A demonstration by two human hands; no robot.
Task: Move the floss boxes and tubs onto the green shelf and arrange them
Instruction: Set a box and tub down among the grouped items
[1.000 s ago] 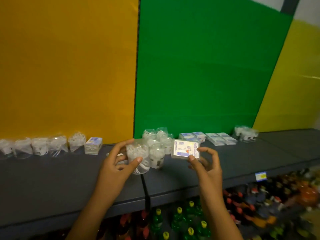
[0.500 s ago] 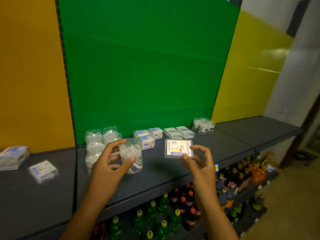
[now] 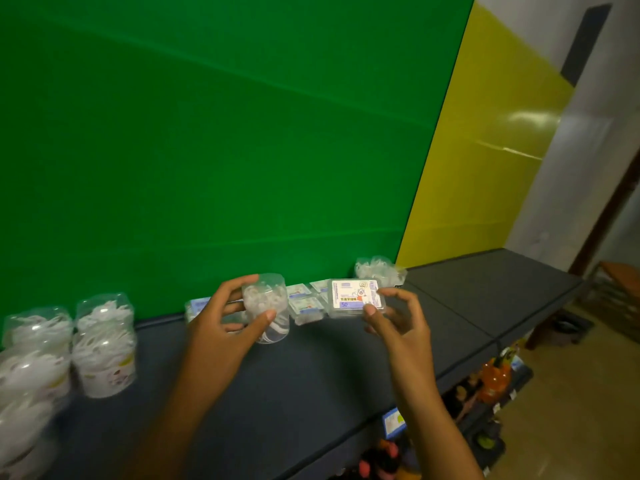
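Clear tubs (image 3: 104, 344) stand on the dark shelf (image 3: 311, 375) at 9 o'clock. Left hand (image 3: 221, 327) grips a clear floss tub (image 3: 268, 306), fingers curled around it. Right hand (image 3: 398, 323) pinches a flat floss box (image 3: 356, 295) at 3 o'clock of the tub, held above boxes (image 3: 306, 306) lying by the green panel (image 3: 225, 150).

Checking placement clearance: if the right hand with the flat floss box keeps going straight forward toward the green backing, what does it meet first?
Likely the flat clear floss boxes lying on the dark grey shelf, just behind the labelled clear floss box that the right hand pinches. One view only, so depth is uncertain.
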